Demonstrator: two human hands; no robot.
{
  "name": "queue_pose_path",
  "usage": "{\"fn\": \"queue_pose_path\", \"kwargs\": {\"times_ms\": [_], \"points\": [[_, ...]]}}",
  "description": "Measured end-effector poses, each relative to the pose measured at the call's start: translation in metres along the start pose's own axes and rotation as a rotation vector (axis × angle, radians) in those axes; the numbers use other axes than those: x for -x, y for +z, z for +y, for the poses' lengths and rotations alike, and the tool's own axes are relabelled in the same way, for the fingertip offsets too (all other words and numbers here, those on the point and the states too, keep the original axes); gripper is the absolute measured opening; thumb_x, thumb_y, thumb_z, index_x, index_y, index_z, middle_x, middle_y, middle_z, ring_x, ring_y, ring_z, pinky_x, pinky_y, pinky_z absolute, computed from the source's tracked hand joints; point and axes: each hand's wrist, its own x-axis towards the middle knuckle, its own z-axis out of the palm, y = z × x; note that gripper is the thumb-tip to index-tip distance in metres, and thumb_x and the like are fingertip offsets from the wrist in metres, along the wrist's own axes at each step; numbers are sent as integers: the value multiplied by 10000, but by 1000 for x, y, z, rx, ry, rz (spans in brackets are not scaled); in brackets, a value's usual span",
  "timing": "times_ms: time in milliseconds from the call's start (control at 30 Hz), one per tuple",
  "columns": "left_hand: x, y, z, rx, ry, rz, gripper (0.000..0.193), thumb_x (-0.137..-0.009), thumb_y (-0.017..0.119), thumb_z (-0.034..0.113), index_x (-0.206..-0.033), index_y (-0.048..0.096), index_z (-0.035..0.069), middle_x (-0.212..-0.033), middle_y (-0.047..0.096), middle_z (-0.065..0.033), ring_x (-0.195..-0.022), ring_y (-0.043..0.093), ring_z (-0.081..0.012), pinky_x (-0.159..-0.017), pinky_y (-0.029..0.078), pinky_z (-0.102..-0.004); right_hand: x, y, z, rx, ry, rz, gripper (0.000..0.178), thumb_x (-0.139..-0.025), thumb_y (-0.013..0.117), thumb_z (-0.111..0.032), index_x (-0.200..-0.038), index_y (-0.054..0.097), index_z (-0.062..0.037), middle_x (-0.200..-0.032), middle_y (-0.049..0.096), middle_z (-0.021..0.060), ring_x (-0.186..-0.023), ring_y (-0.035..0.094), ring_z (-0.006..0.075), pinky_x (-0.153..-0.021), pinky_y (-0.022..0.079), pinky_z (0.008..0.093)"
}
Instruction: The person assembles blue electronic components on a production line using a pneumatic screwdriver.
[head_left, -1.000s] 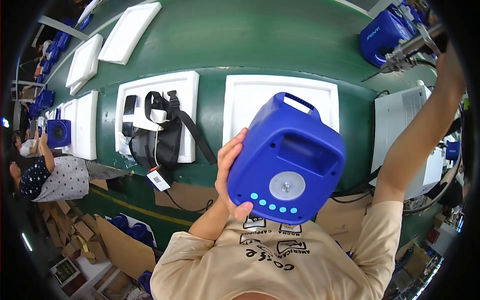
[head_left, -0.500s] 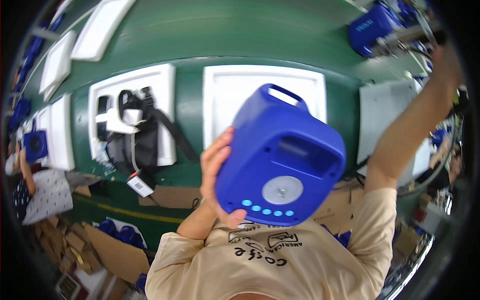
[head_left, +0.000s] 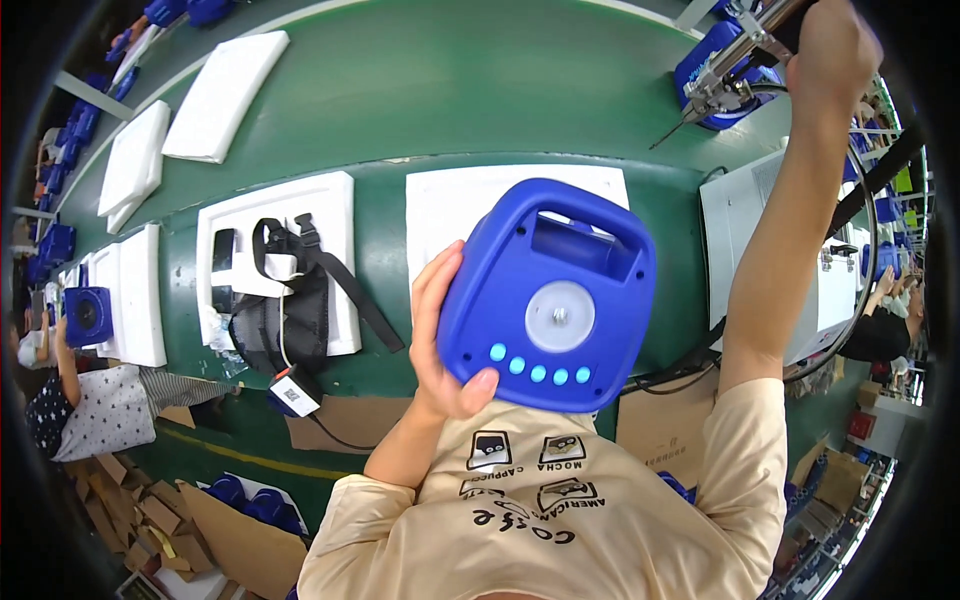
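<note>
My left hand (head_left: 438,345) is closed on the lower left side of a blue plastic speaker housing (head_left: 480,290), thumb on its front edge. The housing is tilted with its front up: a carry-handle opening at the top, a clear round disc in the middle, several light-blue buttons along the bottom and dark screw holes near the corners. At the upper right, my right hand (head_left: 838,50) is closed around the upper end of a metal power screwdriver (head_left: 722,80). Its long thin bit points down to the left, apart from the housing.
Behind the housing lies a white foam tray (head_left: 425,200) on the green bench (head_left: 480,90). Another foam tray (head_left: 340,195) holds a black bag (head_left: 285,330) with straps. Another blue housing (head_left: 690,70) stands behind the screwdriver. A grey metal box (head_left: 740,220) sits right; a co-worker (head_left: 100,400) works left.
The housing has turned so its front faces up more squarely. My right hand and the screwdriver have shifted up and to the left in the picture; the view itself has also shifted.
</note>
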Motion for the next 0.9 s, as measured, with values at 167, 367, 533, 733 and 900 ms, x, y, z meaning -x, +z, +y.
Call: {"fn": "queue_pose_path", "kwargs": {"times_ms": [167,367,533,733,900], "points": [[-33,9,2,3,-87,-86,877,-871,709,429,-1510,401,-88,-1488,442,-234,-1380,469,-334,-1167,360,-431,-36,-25,32,67,-255,-69,303,-975,661,-276,-1001,702,23,-832,678,35,-712,583,117,-681,455,290],[-62,12,9,-61,-176,-172,770,-899,692,338,-1488,415,-73,-1444,461,-207,-1336,492,-310,-1143,387,-417,-51,-56,38,52,-282,-135,238,-1008,631,-214,-1034,682,16,-798,637,9,-727,554,102,-658,444,286],[-68,5,9,-35,-248,-236,753,-901,724,280,-1515,415,-28,-1454,468,-187,-1324,507,-290,-1138,400,-404,-50,-83,21,43,-226,-120,155,-1000,645,-165,-996,636,-10,-763,575,-15,-703,519,87,-626,429,290],[-93,1,37,-4,-264,-275,776,-902,752,256,-1547,407,-3,-1504,477,-198,-1405,479,-314,-1157,381,-448,-46,-93,6,-5,-158,-163,166,-982,660,-165,-929,609,-17,-670,584,21,-602,550,120,-552,439,330],[-102,0,65,-206,-107,-390,730,-878,772,256,-1504,480,18,-1497,489,-187,-1402,480,-330,-1167,368,-448,-44,-97,-2,-34,-155,-143,187,-975,657,-168,-918,597,-1,-645,582,59,-587,578,159,-549,448,351]]}}
